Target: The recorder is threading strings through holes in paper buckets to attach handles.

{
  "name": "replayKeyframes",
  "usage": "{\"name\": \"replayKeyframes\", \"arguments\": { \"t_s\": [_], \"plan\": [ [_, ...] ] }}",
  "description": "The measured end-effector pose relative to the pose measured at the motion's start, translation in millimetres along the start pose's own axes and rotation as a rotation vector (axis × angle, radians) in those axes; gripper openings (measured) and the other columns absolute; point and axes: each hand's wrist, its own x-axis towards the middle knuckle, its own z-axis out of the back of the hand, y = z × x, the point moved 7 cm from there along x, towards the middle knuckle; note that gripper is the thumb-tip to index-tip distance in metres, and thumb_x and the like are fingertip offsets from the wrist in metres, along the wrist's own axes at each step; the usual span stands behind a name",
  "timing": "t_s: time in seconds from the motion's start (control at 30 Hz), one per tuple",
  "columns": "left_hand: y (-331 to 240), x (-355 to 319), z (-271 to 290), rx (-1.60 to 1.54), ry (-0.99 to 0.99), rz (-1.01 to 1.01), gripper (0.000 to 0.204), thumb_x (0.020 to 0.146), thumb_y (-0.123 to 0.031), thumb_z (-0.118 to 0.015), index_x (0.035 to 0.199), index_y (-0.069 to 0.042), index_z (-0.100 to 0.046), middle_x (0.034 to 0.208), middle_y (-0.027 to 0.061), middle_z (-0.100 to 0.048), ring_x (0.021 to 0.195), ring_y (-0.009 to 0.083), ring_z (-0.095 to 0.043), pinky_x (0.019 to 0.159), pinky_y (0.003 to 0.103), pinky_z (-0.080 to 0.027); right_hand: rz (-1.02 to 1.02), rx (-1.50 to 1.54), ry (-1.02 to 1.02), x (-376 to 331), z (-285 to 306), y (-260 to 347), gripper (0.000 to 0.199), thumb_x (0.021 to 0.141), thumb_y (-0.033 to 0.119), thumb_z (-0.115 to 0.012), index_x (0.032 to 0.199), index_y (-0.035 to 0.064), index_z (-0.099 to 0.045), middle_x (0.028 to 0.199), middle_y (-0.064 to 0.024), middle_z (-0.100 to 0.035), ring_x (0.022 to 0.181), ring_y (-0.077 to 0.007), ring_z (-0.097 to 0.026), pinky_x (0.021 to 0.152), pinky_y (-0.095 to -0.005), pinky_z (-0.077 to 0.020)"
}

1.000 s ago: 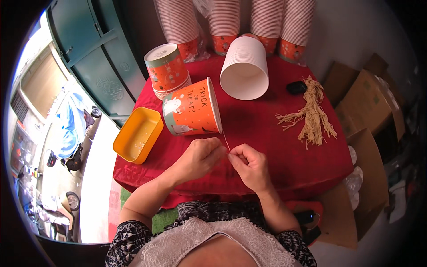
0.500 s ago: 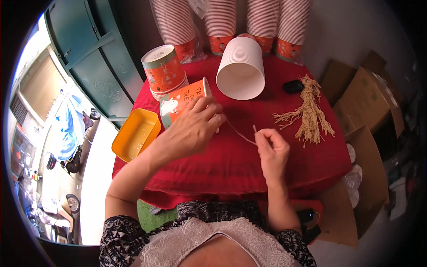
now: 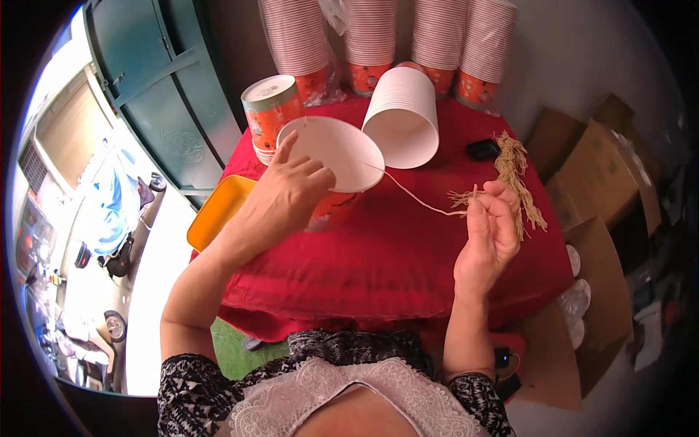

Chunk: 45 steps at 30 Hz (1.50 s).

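Your left hand [image 3: 287, 197] is curled over the rim of an orange paper cup with a white inside [image 3: 336, 156], fingers gripping it, mouth tilted toward you, at 11 o'clock on the red tablecloth [image 3: 378, 255]. Your right hand [image 3: 489, 229], at 2 o'clock, pinches a thin tan string [image 3: 411, 197] between thumb and forefinger; the string runs taut to the cup. A bundle of tan strings [image 3: 518, 182] lies just beyond.

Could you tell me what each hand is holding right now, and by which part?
The left hand grips the orange paper cup by its rim and side. The right hand pinches the tan string near its free end, between its fingertips.
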Motion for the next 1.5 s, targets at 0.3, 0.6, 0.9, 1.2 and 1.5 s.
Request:
{"name": "replayKeyframes", "arguments": {
  "t_s": [0.3, 0.6, 0.9, 1.2, 1.5],
  "plan": [
    [-14, -53, -7, -0.210, -0.115, 0.150, 0.012, 0.082, 0.000, -0.065, 0.088, -0.006, -0.056, 0.076, 0.0063, -0.055, 0.083, 0.0250, -0.062, 0.115, 0.056, -0.027, 0.065, -0.335, 0.361, -37, -50, 11, 0.008, 0.077, -0.002, -0.070, 0.082, 0.0033, -0.066, 0.097, -0.0083, -0.055, 0.090, -0.0230, -0.050, 0.079, -0.0337, -0.0417],
    [-19, -65, -2, -0.338, -0.076, 0.218, 0.013, 0.081, 0.002, -0.064, 0.091, -0.006, -0.059, 0.082, 0.0053, -0.061, 0.084, 0.0248, -0.064, 0.115, 0.059, -0.024, 0.067, -0.350, 0.508, -64, -75, 1, 0.010, 0.075, -0.002, -0.070, 0.077, 0.0047, -0.063, 0.086, -0.0050, -0.052, 0.084, -0.0234, -0.048, 0.075, -0.0356, -0.0401],
    [-7, -60, 10, -0.339, -0.108, 0.235, 0.008, 0.086, -0.002, -0.062, 0.093, -0.005, -0.061, 0.085, 0.0068, -0.062, 0.086, 0.0261, -0.064, 0.115, 0.058, -0.024, 0.083, -0.375, 0.490, -65, -80, -5, 0.012, 0.073, -0.004, -0.070, 0.073, 0.0051, -0.061, 0.085, -0.0048, -0.051, 0.082, -0.0230, -0.046, 0.072, -0.0353, -0.0394],
    [-4, -51, 9, -0.345, -0.082, 0.224, 0.009, 0.084, 0.000, -0.064, 0.090, -0.006, -0.063, 0.082, 0.0063, -0.063, 0.085, 0.0244, -0.065, 0.116, 0.056, -0.025, 0.100, -0.396, 0.503, -64, -86, -8, 0.013, 0.073, -0.004, -0.070, 0.073, 0.0047, -0.060, 0.085, -0.0052, -0.051, 0.082, -0.0234, -0.047, 0.071, -0.0352, -0.0398],
    [-4, -46, 4, -0.376, -0.056, 0.186, 0.007, 0.083, -0.001, -0.064, 0.090, -0.003, -0.064, 0.080, 0.0091, -0.063, 0.080, 0.0270, -0.064, 0.109, 0.053, -0.035, 0.060, -0.423, 0.518, -64, -90, -10, 0.011, 0.073, -0.006, -0.068, 0.074, 0.0014, -0.061, 0.084, -0.0065, -0.052, 0.084, -0.0235, -0.050, 0.076, -0.0344, -0.0422]
  ]
}}
